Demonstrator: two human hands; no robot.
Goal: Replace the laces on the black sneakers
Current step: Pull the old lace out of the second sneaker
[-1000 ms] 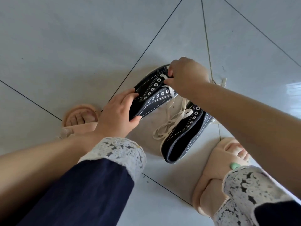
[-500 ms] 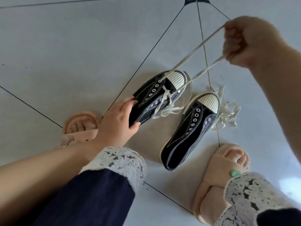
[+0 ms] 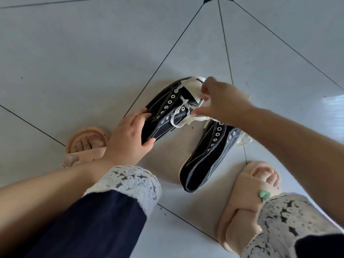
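Two black canvas sneakers with white toe caps lie on the tiled floor. My left hand (image 3: 130, 138) grips the heel end of the left sneaker (image 3: 167, 112) and holds it tilted. My right hand (image 3: 221, 101), blurred by motion, hovers over that sneaker's toe cap with the slack white lace (image 3: 183, 116) caught in its fingers. That lace runs through only the eyelets nearest the toe and trails loosely across the tongue. The right sneaker (image 3: 210, 155) lies beside it with bare eyelets. My right forearm covers its toe.
My feet in beige slippers (image 3: 247, 185) (image 3: 85, 144) stand on either side of the sneakers. A loose bundle of white lace (image 3: 243, 140) lies on the floor just beyond the right sneaker. Pale grey floor tiles (image 3: 93, 62) spread out ahead.
My right hand, which had pulled the lace taut up and to the right, has come back down to the left sneaker's toe, and the lace has gone slack. My left hand still grips the heel.
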